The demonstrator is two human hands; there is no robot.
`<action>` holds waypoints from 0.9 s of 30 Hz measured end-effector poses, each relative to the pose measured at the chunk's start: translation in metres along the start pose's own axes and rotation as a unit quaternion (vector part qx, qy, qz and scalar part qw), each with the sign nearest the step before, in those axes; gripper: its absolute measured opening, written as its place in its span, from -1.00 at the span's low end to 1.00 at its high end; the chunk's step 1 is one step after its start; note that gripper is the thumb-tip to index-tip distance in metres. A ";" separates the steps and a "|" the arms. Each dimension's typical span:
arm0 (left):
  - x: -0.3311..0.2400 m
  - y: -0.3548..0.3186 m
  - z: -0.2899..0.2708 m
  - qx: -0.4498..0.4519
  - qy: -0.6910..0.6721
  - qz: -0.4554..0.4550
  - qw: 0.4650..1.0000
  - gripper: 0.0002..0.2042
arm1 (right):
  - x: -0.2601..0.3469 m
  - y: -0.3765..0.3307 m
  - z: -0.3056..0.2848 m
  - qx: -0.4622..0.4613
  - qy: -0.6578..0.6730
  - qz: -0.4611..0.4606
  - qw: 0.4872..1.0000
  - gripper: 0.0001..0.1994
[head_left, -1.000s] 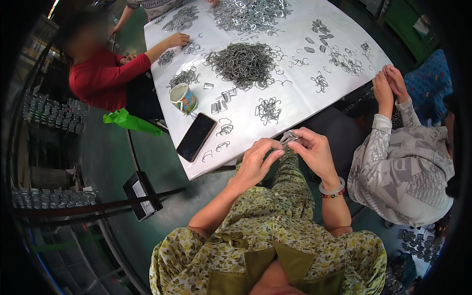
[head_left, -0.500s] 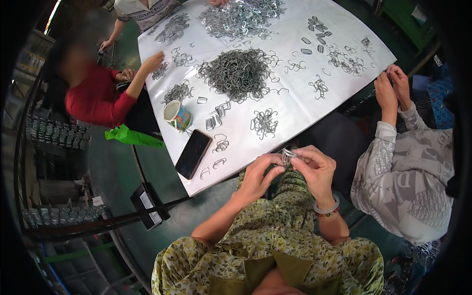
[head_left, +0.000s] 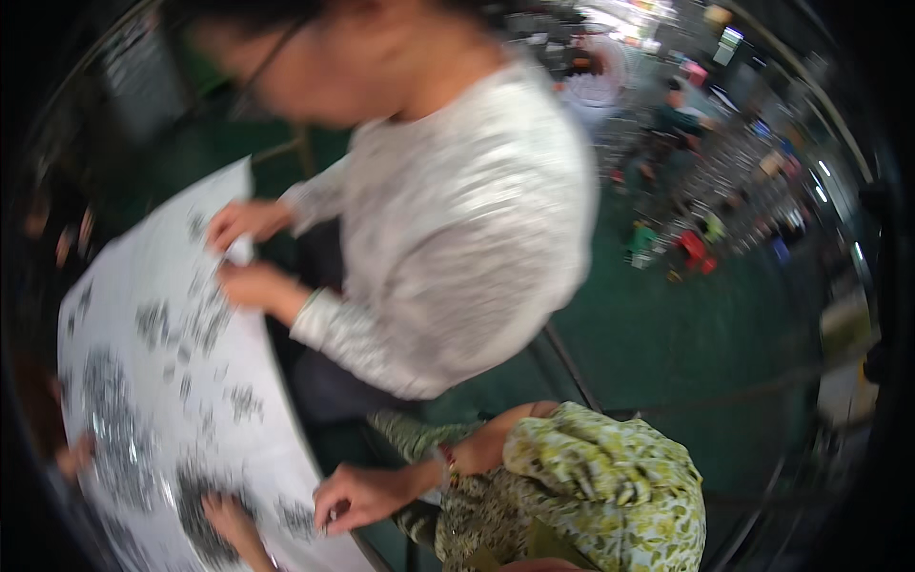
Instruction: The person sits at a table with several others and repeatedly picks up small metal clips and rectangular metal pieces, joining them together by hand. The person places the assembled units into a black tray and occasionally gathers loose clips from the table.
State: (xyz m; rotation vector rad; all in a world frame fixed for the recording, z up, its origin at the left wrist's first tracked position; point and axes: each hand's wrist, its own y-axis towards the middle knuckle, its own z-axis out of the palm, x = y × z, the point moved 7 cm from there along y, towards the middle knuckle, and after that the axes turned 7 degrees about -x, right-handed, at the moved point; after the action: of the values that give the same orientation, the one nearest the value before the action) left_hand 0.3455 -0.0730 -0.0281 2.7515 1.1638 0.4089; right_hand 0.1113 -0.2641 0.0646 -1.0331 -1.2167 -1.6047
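The right hand (head_left: 362,498) pinches a small dark metal piece (head_left: 331,519) near the edge of the white sheet-covered table (head_left: 157,262) — blur hides its long axis and which way it points. The left hand (head_left: 229,526) rests, fingers outstretched, on a heaped pile of dark grey wire hooks (head_left: 193,520); whether they grip one, I cannot tell. A loose cluster of thin dark hooks (head_left: 297,517) lies between the hands. Farther left spreads a shiny silver pile (head_left: 119,429) — and at the far side a co-worker in a pale grey patterned top (head_left: 477,210) holds both hands over the table's edge.

pale-topped co-worker (head_left: 477,229) | dark green floor (head_left: 667,343) | blurred red item (head_left: 694,250) at right
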 end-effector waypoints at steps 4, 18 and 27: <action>-0.017 0.038 -0.013 0.155 0.096 0.040 0.982 -0.71 | 0.020 -0.004 -0.009 -0.039 -0.018 0.034 0.999 -0.81; 0.034 0.012 -0.034 -0.125 -0.210 -0.116 0.963 -0.72 | 0.053 -0.042 0.010 -0.046 -0.046 -0.015 0.998 -0.83; -0.041 -0.086 -0.095 -0.189 -0.564 -0.217 0.774 -0.76 | 0.052 -0.060 0.001 -0.045 -0.093 0.001 0.995 -0.82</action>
State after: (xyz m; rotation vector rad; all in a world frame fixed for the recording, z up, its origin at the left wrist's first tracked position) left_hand 0.2309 -0.0417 0.0351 1.6825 1.0650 -0.8587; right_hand 0.0391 -0.2611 0.0973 -1.2638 -1.2750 -1.6009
